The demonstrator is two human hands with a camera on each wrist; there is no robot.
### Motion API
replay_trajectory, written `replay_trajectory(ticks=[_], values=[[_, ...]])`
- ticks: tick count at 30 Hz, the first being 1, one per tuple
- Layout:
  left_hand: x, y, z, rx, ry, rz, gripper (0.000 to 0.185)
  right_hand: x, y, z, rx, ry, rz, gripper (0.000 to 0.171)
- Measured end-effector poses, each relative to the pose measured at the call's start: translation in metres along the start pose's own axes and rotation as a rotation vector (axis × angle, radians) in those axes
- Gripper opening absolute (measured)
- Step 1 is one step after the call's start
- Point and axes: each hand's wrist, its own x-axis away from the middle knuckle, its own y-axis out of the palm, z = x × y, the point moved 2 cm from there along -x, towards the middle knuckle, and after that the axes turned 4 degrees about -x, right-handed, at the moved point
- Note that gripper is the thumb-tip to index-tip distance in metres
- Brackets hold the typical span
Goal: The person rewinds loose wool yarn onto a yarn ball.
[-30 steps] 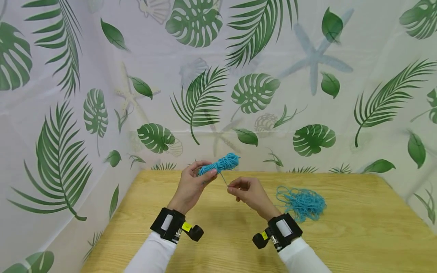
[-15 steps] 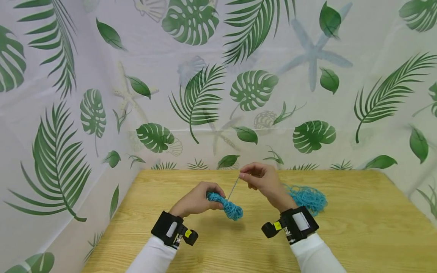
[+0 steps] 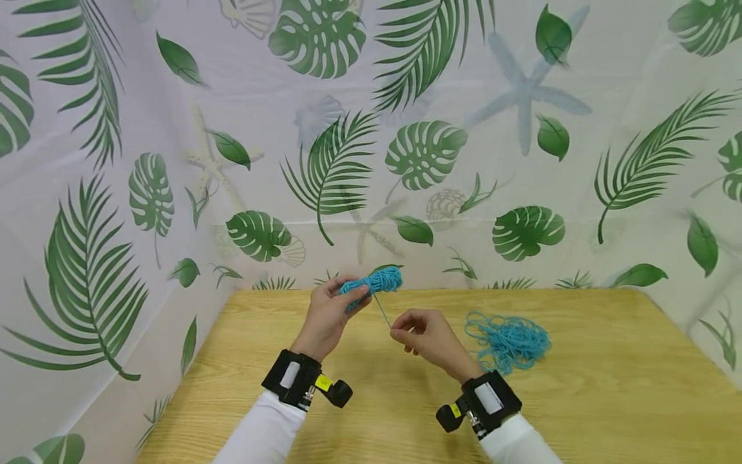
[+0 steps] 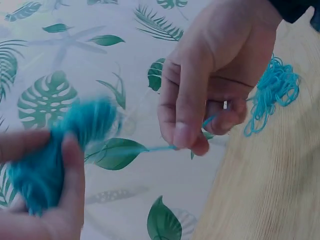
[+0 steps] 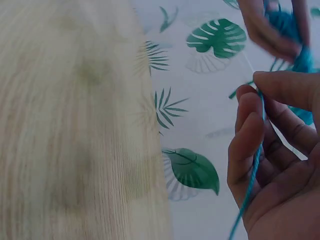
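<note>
The blue bundle of yarn [image 3: 384, 280] is fat and wound in many loops, up in the air. There is one bundle, one loose pile [image 3: 517, 343] and two hands. The bundle's long way runs left to right, its right end tipped up. The left hand [image 3: 324, 316] has its grip around it; the right hand [image 3: 430, 336] pinches its strand [image 3: 382, 310]. The pile lies on the counter [image 3: 371, 419].
</note>
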Motion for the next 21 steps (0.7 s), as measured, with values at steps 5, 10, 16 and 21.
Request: replay_trajectory(ticks=[5, 10, 16, 21], values=[[-0.011, -0.002, -0.016, -0.369, 0.125, 0.178, 0.02, 0.008, 0.005, -0.012, 0.143, -0.087, -0.048, 0.006], [-0.009, -0.01, -0.03, -0.85, 0.216, 0.084, 0.022, 0.007, -0.005, -0.022, 0.14, -0.082, -0.025, 0.007], [0.001, -0.01, -0.038, -0.865, 0.018, -0.238, 0.022, -0.007, -0.028, -0.028, -0.057, -0.014, 0.056, 0.016], [0.009, -0.007, -0.034, -0.406, -0.195, -0.555, 0.017, -0.022, -0.039, -0.021, -0.192, 0.017, 0.151, 0.021]])
